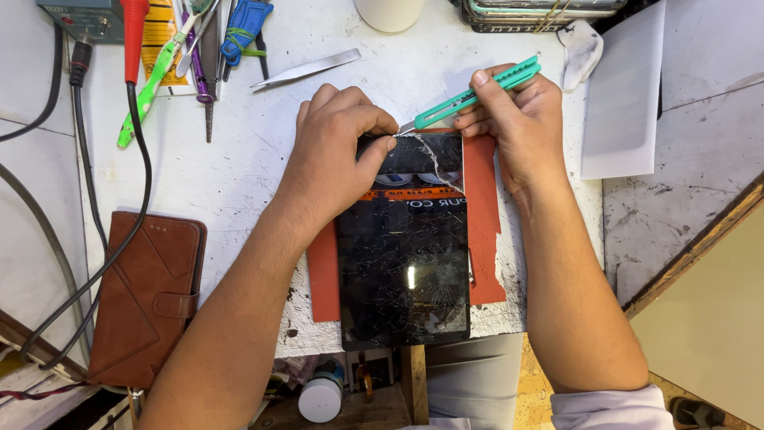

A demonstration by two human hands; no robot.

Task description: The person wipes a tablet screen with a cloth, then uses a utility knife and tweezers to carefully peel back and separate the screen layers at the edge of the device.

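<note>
A black tablet (pixel 403 263) with a badly cracked screen lies on an orange-red mat (pixel 482 215) at the front of the white worktable (pixel 239 167). My left hand (pixel 338 151) presses down on the tablet's far left corner, fingertips pinched at the glass edge. My right hand (pixel 513 119) grips a green utility knife (pixel 477 91), its blade tip at the tablet's top edge beside my left fingertips. A thin strip of glass or film lifts from the top part of the screen.
A brown leather case (pixel 147 295) lies at the left. Cables (pixel 139 159), metal tweezers (pixel 306 70), a blue tool (pixel 243 28) and other hand tools sit at the back left. A white sheet (pixel 625 103) lies right, a white cup (pixel 390 12) behind.
</note>
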